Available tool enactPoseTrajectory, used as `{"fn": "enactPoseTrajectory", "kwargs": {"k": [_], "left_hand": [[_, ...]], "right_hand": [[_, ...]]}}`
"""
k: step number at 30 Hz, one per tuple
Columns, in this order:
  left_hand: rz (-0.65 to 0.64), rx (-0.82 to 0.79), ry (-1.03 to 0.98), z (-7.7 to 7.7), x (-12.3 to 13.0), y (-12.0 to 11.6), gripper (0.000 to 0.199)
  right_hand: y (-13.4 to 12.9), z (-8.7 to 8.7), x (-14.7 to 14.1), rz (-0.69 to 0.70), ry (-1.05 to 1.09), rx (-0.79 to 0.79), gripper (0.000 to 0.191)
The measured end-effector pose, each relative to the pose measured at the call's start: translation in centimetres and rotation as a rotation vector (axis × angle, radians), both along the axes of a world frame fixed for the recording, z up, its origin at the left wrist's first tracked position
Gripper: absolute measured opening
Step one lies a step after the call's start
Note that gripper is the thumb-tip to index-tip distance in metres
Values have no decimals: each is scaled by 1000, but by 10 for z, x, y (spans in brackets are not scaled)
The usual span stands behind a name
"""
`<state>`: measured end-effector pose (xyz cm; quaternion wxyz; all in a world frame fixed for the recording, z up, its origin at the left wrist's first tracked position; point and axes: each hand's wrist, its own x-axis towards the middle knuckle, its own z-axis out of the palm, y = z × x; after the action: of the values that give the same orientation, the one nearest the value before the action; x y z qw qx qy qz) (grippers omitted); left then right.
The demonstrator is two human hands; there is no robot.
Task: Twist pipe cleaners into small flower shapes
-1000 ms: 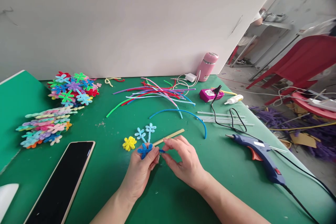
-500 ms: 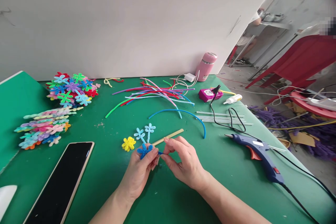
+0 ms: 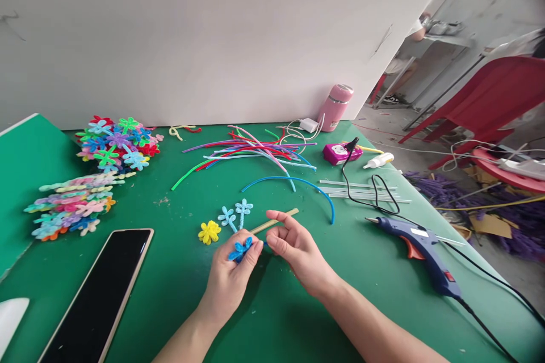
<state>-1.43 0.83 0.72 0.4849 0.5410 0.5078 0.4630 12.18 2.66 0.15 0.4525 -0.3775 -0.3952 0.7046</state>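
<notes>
Pinched in my left hand is a blue pipe-cleaner flower, its petals showing above the thumb. My right hand is just to the right, thumb and index finger closed on the flower's short blue stem, the other fingers raised. Behind my hands lie a wooden stick, partly hidden by the right fingers, and two light blue flowers with twisted stems. A yellow flower rests to the left of them.
Loose pipe cleaners and piled flowers lie farther back. A phone is at left; a glue gun, glue sticks, a purple power block and a pink bottle are at right. A person sits beyond.
The blue flower has tilted and shifted slightly right in my left hand. My right index finger has curled in, with the other fingers lifted.
</notes>
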Motion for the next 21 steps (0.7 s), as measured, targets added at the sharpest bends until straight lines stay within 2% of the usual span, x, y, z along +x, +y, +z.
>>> {"fn": "enactPoseTrajectory", "kwargs": {"k": [7,10,13,17,21], "left_hand": [[67,246,70,2,4,-6,10],[110,381,155,-2,3,-8,12],[96,577,320,-7,1,-8,20],[86,833,519,-12,-3,-8,29],[82,914,598,-17,-5,-8,31]], "right_hand": [[-1,2,1,50,265,-305,40],[-1,2,1,78,372,-427,37],[-1,2,2,124,461,-531,34],[-2,3,1,168,528,-586,33],[-5,2,-3,145,566,-571,32]]}}
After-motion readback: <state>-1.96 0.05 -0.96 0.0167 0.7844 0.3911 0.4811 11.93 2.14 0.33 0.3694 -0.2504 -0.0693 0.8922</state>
